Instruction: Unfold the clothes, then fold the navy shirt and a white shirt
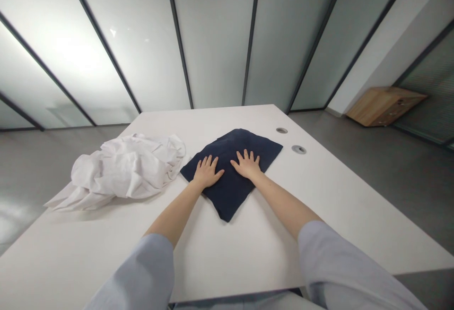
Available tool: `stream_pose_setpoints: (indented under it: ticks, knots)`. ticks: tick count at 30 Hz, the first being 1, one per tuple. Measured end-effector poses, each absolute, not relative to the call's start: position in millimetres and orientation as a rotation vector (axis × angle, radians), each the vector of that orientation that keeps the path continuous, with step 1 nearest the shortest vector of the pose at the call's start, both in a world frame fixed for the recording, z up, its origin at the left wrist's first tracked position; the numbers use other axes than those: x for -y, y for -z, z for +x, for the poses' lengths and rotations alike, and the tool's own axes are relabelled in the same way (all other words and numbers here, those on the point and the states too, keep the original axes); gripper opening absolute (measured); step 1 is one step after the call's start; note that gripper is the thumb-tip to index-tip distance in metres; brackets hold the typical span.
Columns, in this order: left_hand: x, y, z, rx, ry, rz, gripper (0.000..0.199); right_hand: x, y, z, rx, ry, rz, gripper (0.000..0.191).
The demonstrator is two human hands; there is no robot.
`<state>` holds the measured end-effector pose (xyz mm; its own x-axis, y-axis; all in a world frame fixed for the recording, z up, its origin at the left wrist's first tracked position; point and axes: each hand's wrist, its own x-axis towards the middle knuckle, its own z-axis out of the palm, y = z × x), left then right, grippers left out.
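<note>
Head view looks down on a navy cloth (230, 201), folded into a thick pad and lying corner-on under both palms, on a white table (227, 262). The left hand (207, 172) and the right hand (246, 164) are both open and flat, fingers spread, pressing on the top of the pad. They sit apart, just beside each other, and neither grips anything. The navy cloth looks folded already, though whether more folds are left cannot be told from its shape. Left of the left hand, a white cloth (124, 173) lies in a crumpled heap, unfolded and just beside the pad. Beyond the right hand, 2 round holes (290, 140) sit in the table top. Behind the hands, a wooden cabinet (386, 106) stands on a grey floor (354, 159) by a glass wall (213, 40).
</note>
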<state>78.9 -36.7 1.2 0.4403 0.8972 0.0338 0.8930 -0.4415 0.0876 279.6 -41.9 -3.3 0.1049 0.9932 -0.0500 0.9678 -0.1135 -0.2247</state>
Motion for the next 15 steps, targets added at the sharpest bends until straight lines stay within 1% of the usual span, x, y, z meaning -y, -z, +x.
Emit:
stream_pose_setpoints:
  ticks: [5,8,10,12,13,15]
  knots:
    - [77,-8,83,-1.710,-0.053,2.640,0.075,20,5,306,2.332,-0.166,-1.968,0.067]
    - [98,-24,79,-1.601,0.060,2.658,0.079,13,4,316,2.417,-0.049,-1.834,0.066]
    - [97,-35,72,-1.479,0.083,2.650,0.075,14,4,320,2.368,0.026,-1.795,0.065]
    - [83,-44,62,-1.456,-0.012,2.613,0.065,19,5,324,2.260,0.086,-1.791,0.060]
    - [73,-46,57,-1.521,-0.105,2.583,0.060,23,5,326,2.193,0.109,-1.798,0.057]
    - [48,-46,50,-1.726,-0.283,2.508,0.057,32,5,331,2.041,0.137,-1.832,0.050]
